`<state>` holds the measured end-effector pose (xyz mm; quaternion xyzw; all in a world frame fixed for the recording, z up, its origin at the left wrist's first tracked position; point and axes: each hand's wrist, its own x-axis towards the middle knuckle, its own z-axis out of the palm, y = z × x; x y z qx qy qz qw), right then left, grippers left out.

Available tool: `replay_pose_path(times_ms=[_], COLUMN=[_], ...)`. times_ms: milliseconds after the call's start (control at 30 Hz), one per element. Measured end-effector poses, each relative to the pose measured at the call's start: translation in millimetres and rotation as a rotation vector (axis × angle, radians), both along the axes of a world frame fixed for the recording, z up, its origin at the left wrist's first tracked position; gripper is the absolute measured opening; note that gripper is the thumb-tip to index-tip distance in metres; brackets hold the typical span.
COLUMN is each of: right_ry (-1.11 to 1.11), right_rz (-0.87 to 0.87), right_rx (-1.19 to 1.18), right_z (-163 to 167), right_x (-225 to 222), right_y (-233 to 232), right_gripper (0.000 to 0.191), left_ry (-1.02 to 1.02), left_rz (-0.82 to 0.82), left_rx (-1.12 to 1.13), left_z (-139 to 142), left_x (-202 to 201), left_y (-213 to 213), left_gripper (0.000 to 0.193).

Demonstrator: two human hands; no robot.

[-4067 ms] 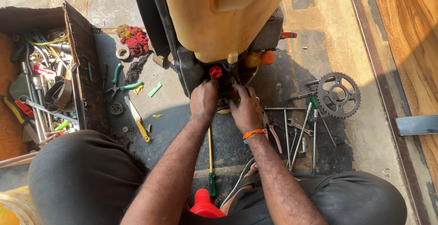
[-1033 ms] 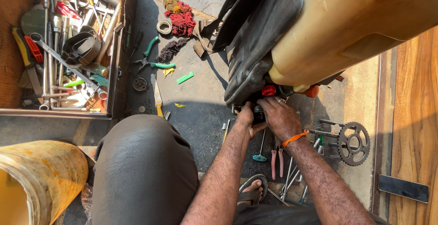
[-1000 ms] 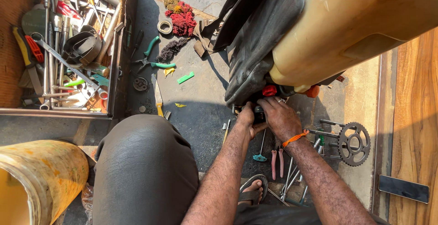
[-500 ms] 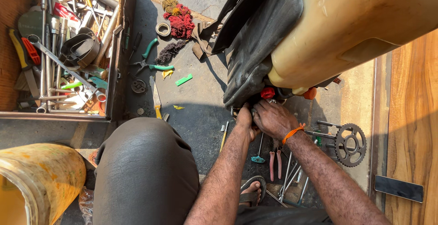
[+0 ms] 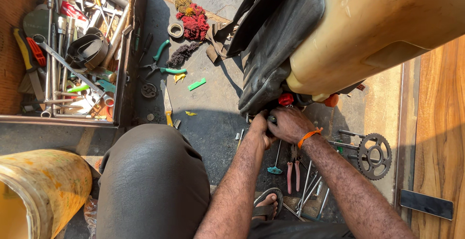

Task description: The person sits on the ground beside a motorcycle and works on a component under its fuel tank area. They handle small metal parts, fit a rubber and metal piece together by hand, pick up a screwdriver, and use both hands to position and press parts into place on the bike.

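Observation:
A big yellow tank [image 5: 368, 30] with a black cover [image 5: 276, 50] hanging on its left side fills the upper right. Under it sit a red cap [image 5: 286, 99] and an orange knob [image 5: 332, 100]. My left hand [image 5: 259, 126] and my right hand [image 5: 289, 124] are pressed together just below the red cap, both gripping a small dark part that their fingers mostly hide. An orange band circles my right wrist.
An open toolbox [image 5: 127, 50] full of wrenches stands at the upper left. Pliers [image 5: 162, 67], a tape roll [image 5: 175, 29] and red rags [image 5: 193, 23] lie on the floor. A sprocket with crank [image 5: 373, 155], red-handled pliers [image 5: 293, 168] and wrenches lie right. A yellow drum [image 5: 38, 190] stands lower left.
The view has swung left since the oldest frame, tilting the tank to the upper right. Both hands stay clamped on the part under the red cap, shifting only slightly.

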<state>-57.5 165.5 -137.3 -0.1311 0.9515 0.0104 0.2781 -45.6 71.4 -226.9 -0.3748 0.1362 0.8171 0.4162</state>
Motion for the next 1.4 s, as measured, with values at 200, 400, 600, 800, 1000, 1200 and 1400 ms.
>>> replay_pose_path(times_ms=[200,400,600,800,1000,1200,1400], right_ry=[-0.063,-0.048,-0.107,-0.128,-0.139,-0.147,-0.223], right_rz=[-0.104,-0.052,-0.125,-0.125,-0.104,-0.112,-0.226], right_rx=[0.014,0.084,0.109,0.06,0.005,0.095,0.128], right_z=[6.5,8.4,11.5,8.2,3.5,4.8,12.4], right_x=[-6.3,-6.6,-11.2,-11.6,-13.4,-14.3,-16.7], right_y=[-7.5,-10.7,-12.7,-1.6,8.6,2.4,-12.4], right_gripper=[0.039,0.042,0.046,0.047,0.048,0.049,0.053], left_ry=[0.018,0.009,0.068,0.054,0.063,0.054,0.048], left_rz=[-0.046,-0.194,-0.186,-0.219,-0.218,-0.221,-0.217], left_rx=[-0.047,-0.268,-0.207,-0.223,-0.233,-0.268,-0.24], left_z=[8.4,11.9,-2.5,-3.4,-3.1,-1.5,3.0], left_x=[1.5,10.9,6.3,8.4,6.9,8.6,8.4], left_y=[-8.7,-16.4,-15.2,-11.8,-13.3,-13.6,-16.5], left_gripper=[0.063,0.074,0.068,0.069,0.067,0.067,0.065])
